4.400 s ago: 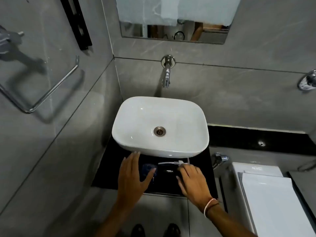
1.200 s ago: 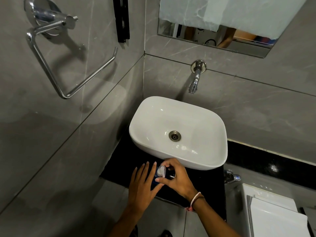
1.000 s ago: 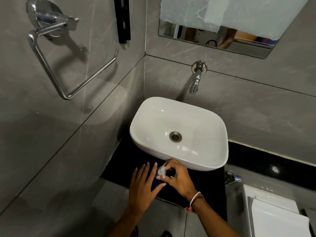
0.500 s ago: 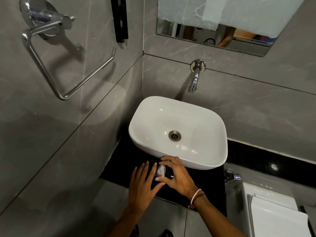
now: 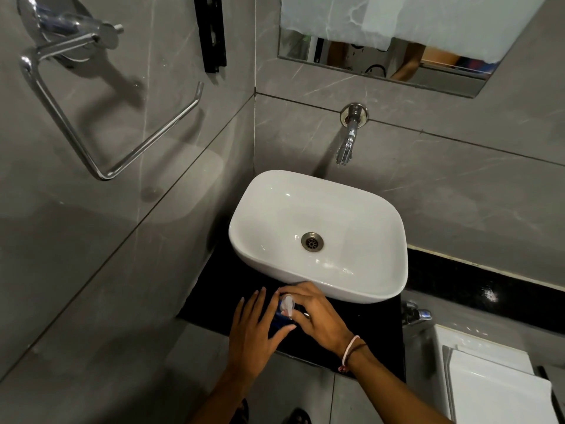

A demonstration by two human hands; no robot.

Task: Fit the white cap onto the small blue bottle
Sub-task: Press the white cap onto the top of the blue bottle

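Down on the black surface [image 5: 214, 298] just in front of the basin [image 5: 318, 228], the left hand [image 5: 253, 328] cups the small blue bottle [image 5: 279, 318] to steady it, fingers loosely spread, while the right hand [image 5: 318, 316] pinches the white cap [image 5: 287, 303] over its neck, apparently to seat it squarely.

White rounded ceramic basin [image 5: 351, 215] sits on black stone counter [image 5: 214, 289]; chrome wall tap [image 5: 347, 142] behind it; small blue bottle [image 5: 279, 316] in front, between left hand [image 5: 253, 332] and right hand [image 5: 318, 316].
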